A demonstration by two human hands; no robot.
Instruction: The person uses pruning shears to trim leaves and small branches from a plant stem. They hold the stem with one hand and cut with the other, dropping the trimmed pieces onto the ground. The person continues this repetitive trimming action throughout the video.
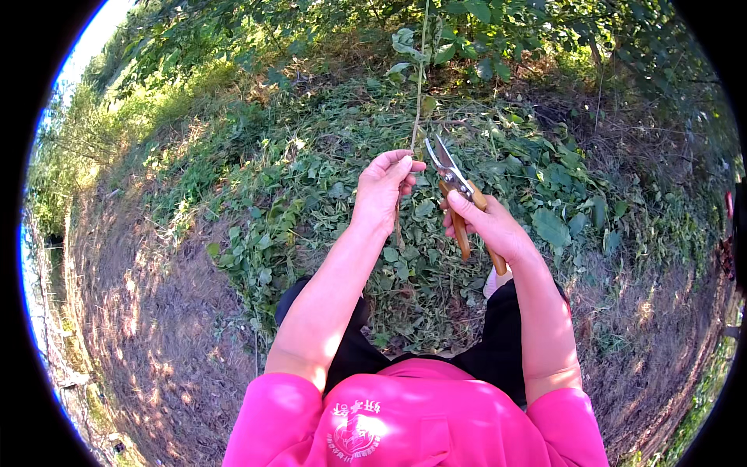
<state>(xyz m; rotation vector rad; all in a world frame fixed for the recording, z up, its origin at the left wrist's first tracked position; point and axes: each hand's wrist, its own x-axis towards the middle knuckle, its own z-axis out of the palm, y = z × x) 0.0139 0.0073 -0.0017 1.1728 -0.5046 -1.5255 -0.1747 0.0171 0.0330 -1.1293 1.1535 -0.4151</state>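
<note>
Between its thumb and fingers, my left hand (388, 187) pinches a thin plant stem (419, 96). The stem rises from the fingers towards the top of the view and bears a few pale, limp leaves (407, 44). A short brown end hangs below the fingers. My right hand (484, 222) holds bypass pruning shears (461, 190) with orange-brown handles and metal blades. The blades are spread apart and point up and left, just right of the stem, not visibly touching it. Part of the handles is hidden by the right hand.
A heap of cut green vines and leaves (315, 169) covers the ground before me. Broad leaves (551, 227) lie at its right. Bushes (192, 58) stand beyond, and dry, brownish ground (175, 327) lies at the left. My black-trousered knees flank the heap's near edge.
</note>
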